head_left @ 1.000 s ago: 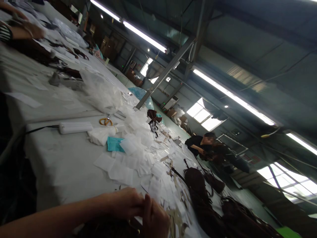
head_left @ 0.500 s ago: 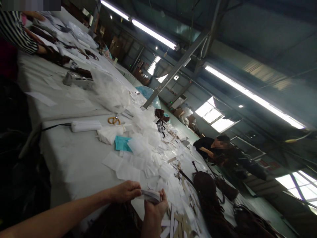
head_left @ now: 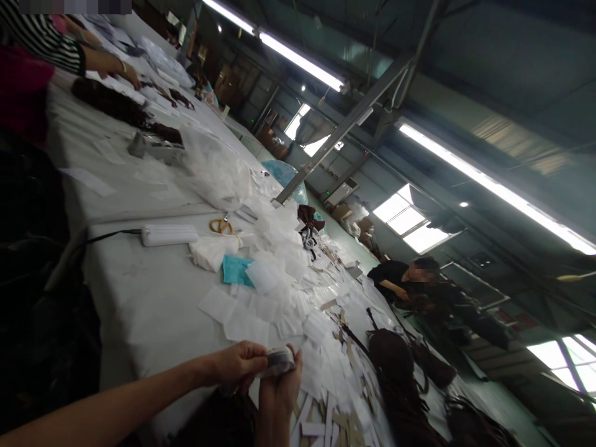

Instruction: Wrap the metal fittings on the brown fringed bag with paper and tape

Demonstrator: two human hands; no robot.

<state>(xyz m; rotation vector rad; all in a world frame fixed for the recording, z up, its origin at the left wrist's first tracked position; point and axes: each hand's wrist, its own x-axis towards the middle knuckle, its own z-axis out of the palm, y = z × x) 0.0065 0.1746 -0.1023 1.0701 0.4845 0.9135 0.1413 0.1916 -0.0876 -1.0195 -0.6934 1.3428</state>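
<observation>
Pale, roll-like item (head_left: 279, 361) sits between the two hands, above the near edge of the white table (head_left: 135, 298); its exact kind and inner face are hard to make out, since fingers cover both ends. Left hand (head_left: 243, 365): thumb and fingertips pinched on the item's left end. Right hand (head_left: 283, 382): fingers curled around the opposite end; palm mostly turned from view. Below the hands, a dark mass (head_left: 214, 419), cut off by the lower edge, outline lost in shadow. Beyond: loose white sheets (head_left: 246, 320), partly overlapping a teal packet (head_left: 236, 270); scattered strips (head_left: 328, 416), lower ones cropped. To the right, a dark brown bag (head_left: 390, 360), details dim. Far left, a co-worker's striped sleeve (head_left: 51, 42), body cut off by the frame.
</observation>
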